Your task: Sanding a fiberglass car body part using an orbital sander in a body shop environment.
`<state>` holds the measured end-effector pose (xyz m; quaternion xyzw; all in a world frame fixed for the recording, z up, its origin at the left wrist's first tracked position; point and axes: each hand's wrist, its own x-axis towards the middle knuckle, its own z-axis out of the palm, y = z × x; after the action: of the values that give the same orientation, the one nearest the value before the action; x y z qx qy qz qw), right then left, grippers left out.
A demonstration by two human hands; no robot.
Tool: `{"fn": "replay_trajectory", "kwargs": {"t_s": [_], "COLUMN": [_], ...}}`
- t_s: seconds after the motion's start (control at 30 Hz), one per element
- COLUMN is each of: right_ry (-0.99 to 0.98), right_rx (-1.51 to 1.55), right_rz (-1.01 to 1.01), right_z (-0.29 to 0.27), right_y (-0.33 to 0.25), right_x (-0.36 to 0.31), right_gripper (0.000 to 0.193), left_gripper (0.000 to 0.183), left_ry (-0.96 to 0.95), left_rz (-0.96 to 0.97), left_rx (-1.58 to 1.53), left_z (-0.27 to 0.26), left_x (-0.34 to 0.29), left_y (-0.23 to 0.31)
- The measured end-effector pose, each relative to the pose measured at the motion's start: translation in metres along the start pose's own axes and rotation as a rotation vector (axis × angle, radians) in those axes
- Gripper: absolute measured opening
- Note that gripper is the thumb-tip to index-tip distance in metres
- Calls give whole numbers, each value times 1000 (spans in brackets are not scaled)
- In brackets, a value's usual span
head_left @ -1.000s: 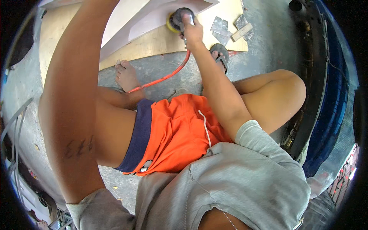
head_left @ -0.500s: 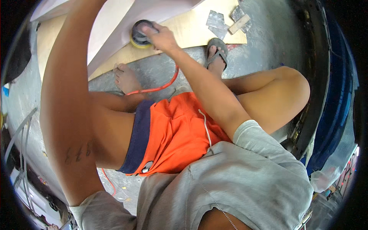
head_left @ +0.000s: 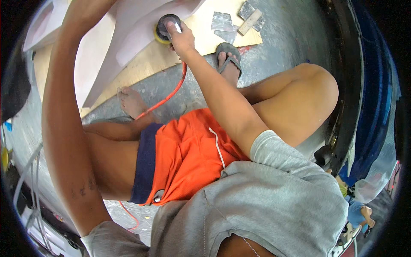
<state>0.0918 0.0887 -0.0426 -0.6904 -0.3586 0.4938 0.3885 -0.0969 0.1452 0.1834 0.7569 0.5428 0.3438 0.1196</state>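
Note:
My right hand [head_left: 183, 40] is closed round the body of a palm-sized round air sander [head_left: 167, 28] with a black top and a yellow-edged pad. The sander stands against the near right edge of a pale, curved, moulded panel [head_left: 128, 47]. From the sander a red-orange air hose [head_left: 174, 92] runs down past my bare foot and behind my leg. My left arm [head_left: 64, 107] reaches up over the panel and out through the top edge, so my left hand is out of sight.
Under the panel lies a plywood sheet [head_left: 201, 40]. Grey flat plates [head_left: 221, 21] and a small wooden block [head_left: 250, 22] lie at its right. Dark car-body parts and blue sheeting [head_left: 376, 94] stand to the right. A person [head_left: 361, 214] is at the lower right; thin grey bars [head_left: 32, 180] stand left.
My right hand has slid the sander rightward along the panel edge, and the hose follows. The whole view has shifted slightly; the person at the lower right has come into sight.

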Motion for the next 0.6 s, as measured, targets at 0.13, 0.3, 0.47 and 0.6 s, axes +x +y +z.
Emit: {"fn": "replay_trajectory", "kwargs": {"t_s": [0.13,0.3,0.47,0.6], "right_ry": [76,-40,-173,-65], "right_rx": [81,-70,47,117], "right_rz": [33,39,49,76], "right_z": [-5,7,19,20], "right_y": [6,15,16,17], "right_x": [11,5,-8,5], "right_gripper": [59,69,64,74], "left_gripper": [112,108,85,78], "left_ry": [-72,37,-251,-338], "left_rz": [281,206,-265,-422], "left_rx": [31,202,-19,147], "left_z": [-3,8,-10,-16], "left_x": [8,10,-5,-1], "left_y": [0,-25,-63,-69]}}
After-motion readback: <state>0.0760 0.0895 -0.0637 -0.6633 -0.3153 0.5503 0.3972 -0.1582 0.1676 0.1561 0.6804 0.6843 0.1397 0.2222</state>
